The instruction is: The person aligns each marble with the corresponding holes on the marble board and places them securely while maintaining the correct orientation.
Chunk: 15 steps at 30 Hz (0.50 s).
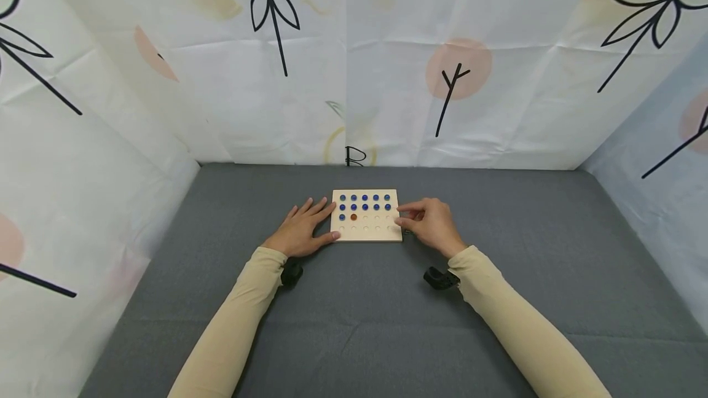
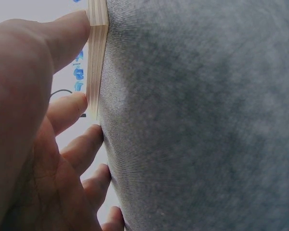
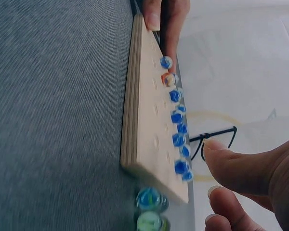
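A pale wooden board (image 1: 366, 235) with rows of shallow round hollows lies flat on the grey cloth. Blue marbles (image 1: 365, 207) fill its two far rows. In the third row sit one blue marble (image 1: 342, 217) and, beside it, an orange-brown marble (image 1: 354, 217). My left hand (image 1: 298, 232) is spread at the board's left side, thumb and index fingertips resting at its edge. At the right edge is my right hand (image 1: 434, 224), its thumb and index finger apart with nothing visible between them. Below that hand, greenish glass marbles (image 3: 151, 198) lie beside the board in the right wrist view.
Grey cloth (image 1: 359, 336) covers the surface. White fabric walls (image 1: 387, 97) printed with plant shapes stand behind it and at both sides. Dark wrist devices (image 1: 440, 278) sit under both beige sleeves (image 1: 509, 306).
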Available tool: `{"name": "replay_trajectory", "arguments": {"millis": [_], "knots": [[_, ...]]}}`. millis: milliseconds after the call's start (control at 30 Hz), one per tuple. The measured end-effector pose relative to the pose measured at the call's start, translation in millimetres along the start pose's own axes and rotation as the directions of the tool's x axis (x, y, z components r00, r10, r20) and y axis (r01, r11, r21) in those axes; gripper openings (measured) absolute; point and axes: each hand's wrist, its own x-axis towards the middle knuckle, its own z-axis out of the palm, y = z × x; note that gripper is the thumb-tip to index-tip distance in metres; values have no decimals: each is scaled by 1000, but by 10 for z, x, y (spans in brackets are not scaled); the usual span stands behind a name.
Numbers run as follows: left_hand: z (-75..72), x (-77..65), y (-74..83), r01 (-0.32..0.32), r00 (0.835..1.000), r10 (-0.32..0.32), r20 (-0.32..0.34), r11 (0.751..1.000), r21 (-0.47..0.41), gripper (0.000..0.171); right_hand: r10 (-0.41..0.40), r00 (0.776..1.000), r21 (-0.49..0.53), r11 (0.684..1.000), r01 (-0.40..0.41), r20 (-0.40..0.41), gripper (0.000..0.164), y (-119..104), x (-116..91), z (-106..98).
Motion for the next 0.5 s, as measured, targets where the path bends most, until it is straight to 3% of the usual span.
{"name": "replay_trajectory", "arguments": {"millis": [500], "knots": [[-4,-3,14,3,1000,-3,0,1000,5,76,22,1000,-36,999,-22,-10,25,260,-177,-175]]}}
